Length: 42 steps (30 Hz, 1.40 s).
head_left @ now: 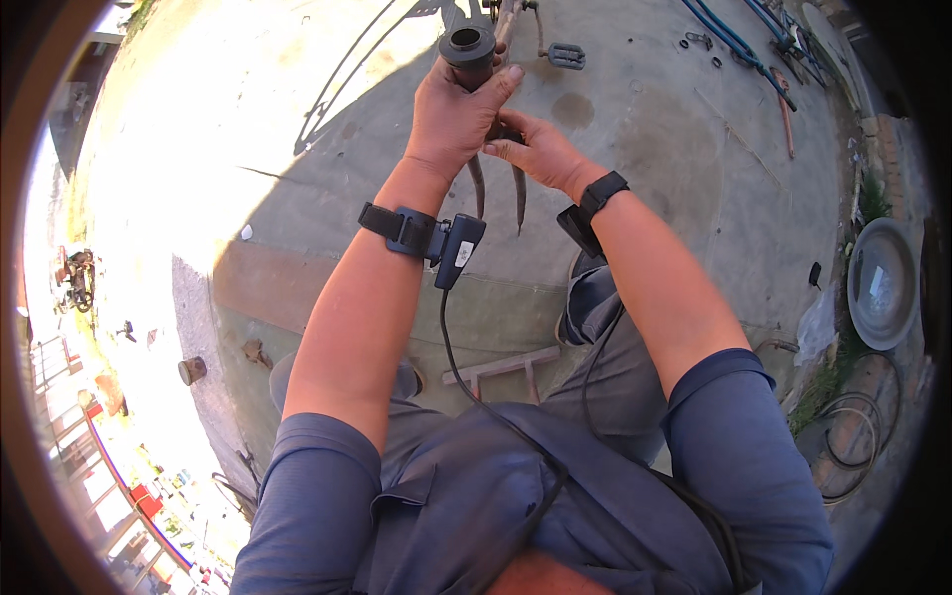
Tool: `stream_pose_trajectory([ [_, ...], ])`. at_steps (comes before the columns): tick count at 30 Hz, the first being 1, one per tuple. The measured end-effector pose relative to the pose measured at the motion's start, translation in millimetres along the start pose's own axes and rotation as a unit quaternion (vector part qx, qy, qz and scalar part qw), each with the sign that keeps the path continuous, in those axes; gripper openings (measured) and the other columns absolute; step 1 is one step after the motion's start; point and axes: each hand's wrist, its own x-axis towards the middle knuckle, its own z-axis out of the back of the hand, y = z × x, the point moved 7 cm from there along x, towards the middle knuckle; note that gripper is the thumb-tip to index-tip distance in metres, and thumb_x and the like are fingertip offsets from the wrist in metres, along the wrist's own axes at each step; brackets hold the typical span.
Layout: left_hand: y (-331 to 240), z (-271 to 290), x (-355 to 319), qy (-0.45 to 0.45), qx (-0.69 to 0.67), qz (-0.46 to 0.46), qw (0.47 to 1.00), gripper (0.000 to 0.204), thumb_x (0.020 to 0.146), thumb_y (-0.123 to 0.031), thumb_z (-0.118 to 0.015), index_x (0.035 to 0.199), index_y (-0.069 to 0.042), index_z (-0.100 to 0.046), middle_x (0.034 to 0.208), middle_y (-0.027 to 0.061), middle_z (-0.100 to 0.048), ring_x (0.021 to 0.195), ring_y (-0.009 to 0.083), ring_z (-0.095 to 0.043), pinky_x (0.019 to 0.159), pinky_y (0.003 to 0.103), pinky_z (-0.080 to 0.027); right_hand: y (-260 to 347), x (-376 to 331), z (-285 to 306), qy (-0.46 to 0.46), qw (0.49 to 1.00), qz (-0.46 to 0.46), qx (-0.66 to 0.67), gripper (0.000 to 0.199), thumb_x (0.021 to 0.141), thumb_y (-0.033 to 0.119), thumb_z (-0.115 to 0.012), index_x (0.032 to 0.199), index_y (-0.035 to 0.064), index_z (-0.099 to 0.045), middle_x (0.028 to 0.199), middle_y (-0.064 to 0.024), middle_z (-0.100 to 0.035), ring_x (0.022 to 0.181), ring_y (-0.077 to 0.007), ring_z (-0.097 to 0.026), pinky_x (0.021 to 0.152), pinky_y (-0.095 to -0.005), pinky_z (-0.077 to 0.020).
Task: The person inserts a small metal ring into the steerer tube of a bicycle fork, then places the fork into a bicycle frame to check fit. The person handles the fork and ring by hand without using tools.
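In front of me stands a bicycle frame; its dark head tube (467,44) points up toward me, with an open round ring at the top. My left hand (451,114) is wrapped around this tube just below the ring. Two worn fork blades (521,198) reach toward me from under my hands. My right hand (540,149) pinches a dark part at the fork's crown, below the left hand; what exactly the fingers cover is hidden. A crank with a black pedal (566,56) shows beyond, at the frame's far end.
A low wooden stool or rack (501,366) lies between my legs. Blue bicycle tubing (734,40) and small loose parts (699,40) are at the far right. A grey basin (882,284) and a coiled hose (851,436) sit along the right edge. A short stump (191,371) stands at left.
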Motion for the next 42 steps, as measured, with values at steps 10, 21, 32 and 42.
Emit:
stream_pose_trajectory([
  [10, -46, 17, -3, -0.08, 0.021, -0.136, 0.987, 0.068, 0.083, -0.014, -0.09, 0.13, 0.005, -0.044, 0.12, 0.016, -0.062, 0.11, 0.0193, -0.065, 0.096, 0.03, -0.057, -9, 5, -1, 0.007, 1.0, 0.003, -0.003, 0.055, 0.097, 0.016, -0.076, 0.146, 0.0011, -0.055, 0.13, -0.0046, -0.068, 0.121, -0.0139, -0.06, 0.108, -0.0306, -0.0468],
  [21, -60, 14, -2, -0.024, 0.116, -0.16, 0.98, 0.075, 0.087, -0.015, -0.086, 0.143, 0.005, -0.04, 0.121, 0.0163, -0.065, 0.113, 0.0211, -0.065, 0.099, 0.032, -0.055, -14, 8, 2, 0.011, 1.0, -0.002, -0.001, 0.055, 0.097, 0.015, -0.075, 0.146, 0.0016, -0.055, 0.131, -0.0055, -0.068, 0.122, -0.014, -0.061, 0.109, -0.0304, -0.0459],
  [32, -93, 11, 4, 0.07, 0.337, -0.189, 0.92, 0.06, 0.09, -0.037, -0.081, 0.133, 0.0, -0.061, 0.121, 0.015, -0.071, 0.105, 0.0227, -0.07, 0.091, 0.036, -0.057, -14, 10, 2, 0.016, 1.0, 0.002, 0.017, 0.057, 0.097, 0.016, -0.075, 0.148, 0.0014, -0.053, 0.133, -0.005, -0.067, 0.123, -0.0136, -0.059, 0.109, -0.0306, -0.0449],
  [42, -130, -25, 28, 0.224, 0.698, -0.134, 0.667, 0.033, 0.09, -0.032, -0.072, 0.101, 0.0, -0.076, 0.092, 0.0212, -0.072, 0.085, 0.0365, -0.071, 0.08, 0.041, -0.057, -8, 6, 1, 0.004, 1.0, 0.0, 0.022, 0.058, 0.093, 0.021, -0.078, 0.144, 0.0023, -0.056, 0.128, -0.0095, -0.07, 0.12, -0.0187, -0.063, 0.107, -0.032, -0.0457],
])
